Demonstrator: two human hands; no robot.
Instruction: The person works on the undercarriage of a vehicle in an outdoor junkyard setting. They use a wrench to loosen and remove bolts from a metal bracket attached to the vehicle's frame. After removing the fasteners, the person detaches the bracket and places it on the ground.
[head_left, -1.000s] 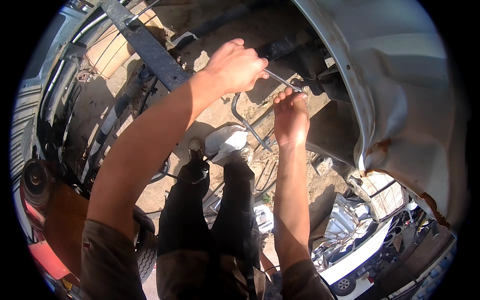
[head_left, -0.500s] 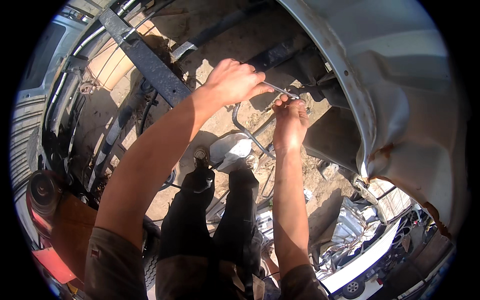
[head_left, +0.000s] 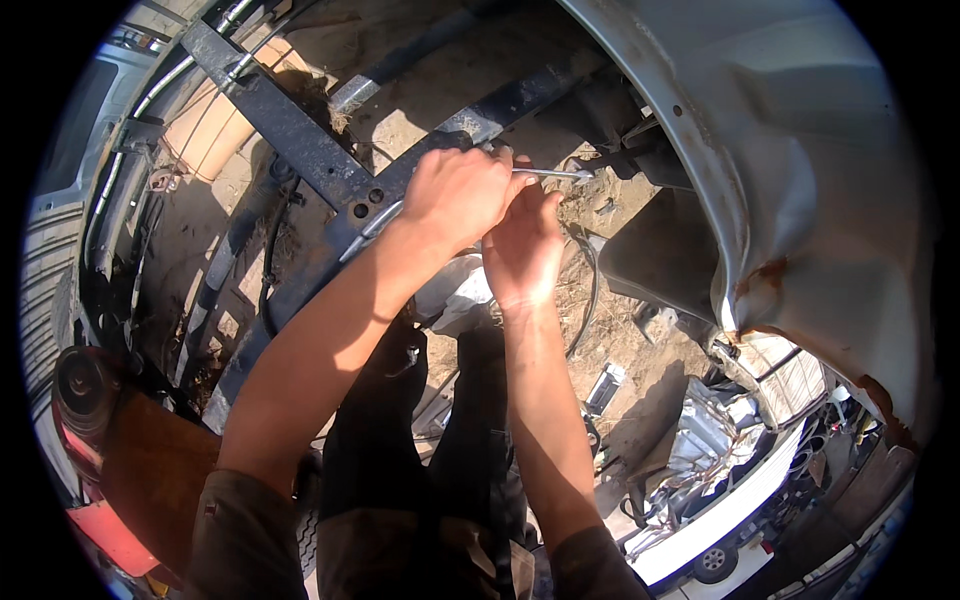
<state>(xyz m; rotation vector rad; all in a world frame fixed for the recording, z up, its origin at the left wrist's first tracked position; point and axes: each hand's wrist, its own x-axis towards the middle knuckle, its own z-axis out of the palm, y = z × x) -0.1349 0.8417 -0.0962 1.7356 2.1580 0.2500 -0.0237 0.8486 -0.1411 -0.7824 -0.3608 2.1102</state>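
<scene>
My left hand [head_left: 455, 190] is closed on a slim metal tool [head_left: 550, 172], probably a wrench, whose far end points right. My right hand [head_left: 518, 245] is just below and behind it, fingers curled up and partly covered by my left hand; what they grip is hidden. Both hands are over a dark steel frame member [head_left: 480, 115] where it meets a second, holed beam [head_left: 290, 130]. A silver bar or tube [head_left: 365, 238] lies along the frame beside my left forearm, and a thin dark cable [head_left: 590, 300] hangs to the right of my right hand.
A dented, rusted pale body panel [head_left: 820, 200] fills the right side. A red rusty metal part [head_left: 85, 400] stands lower left. Below are dirt ground [head_left: 640, 360], a white bag [head_left: 465, 295] at my feet, crumpled metal scrap [head_left: 710, 440] and a beige block [head_left: 220, 120] at upper left.
My right hand has moved left, in behind my left hand. The tool now lies nearly level. The view has shifted, showing more of the dark frame beside my hands.
</scene>
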